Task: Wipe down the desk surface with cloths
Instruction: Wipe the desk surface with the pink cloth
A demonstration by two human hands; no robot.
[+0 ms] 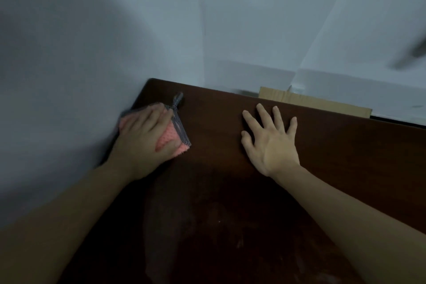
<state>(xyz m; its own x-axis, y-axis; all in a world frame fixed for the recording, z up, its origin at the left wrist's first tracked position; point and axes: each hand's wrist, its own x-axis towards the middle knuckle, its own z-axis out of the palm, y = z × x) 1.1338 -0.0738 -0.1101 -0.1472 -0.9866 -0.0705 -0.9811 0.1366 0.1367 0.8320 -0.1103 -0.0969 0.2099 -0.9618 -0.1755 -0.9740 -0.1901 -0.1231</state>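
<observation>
From the head view, the wiping step is under way at the far left corner of the table (299, 157), a dark brown wooden top that meets a pale wall along its left edge. The left hand (144, 138) lies flat on a pink cloth (171, 139) with a grey mesh edge, fingers fairly straight and pressing it down onto the wood; it presses rather than clenches. The cloth sits right at the left edge, touching or nearly touching the wall, and a grey strip of it trails toward the far corner.

The right hand (272, 140) is released, fingers spread and palm down on bare wood near the far edge, well apart from the cloth; it seems to brace the body and holds no cloth.

By my reading, only the corner is being covered now, and the broad middle and near parts show faint smears that probably need passes. The next move likely calls for a sweep of the cloth to the right along the far edge, which would ask the right hand to lift clear.

A flat piece of cardboard (315, 101) lies just beyond the far edge, off the top. The wall hems the cloth in on the left. A dark blur at the upper right cannot be identified.
</observation>
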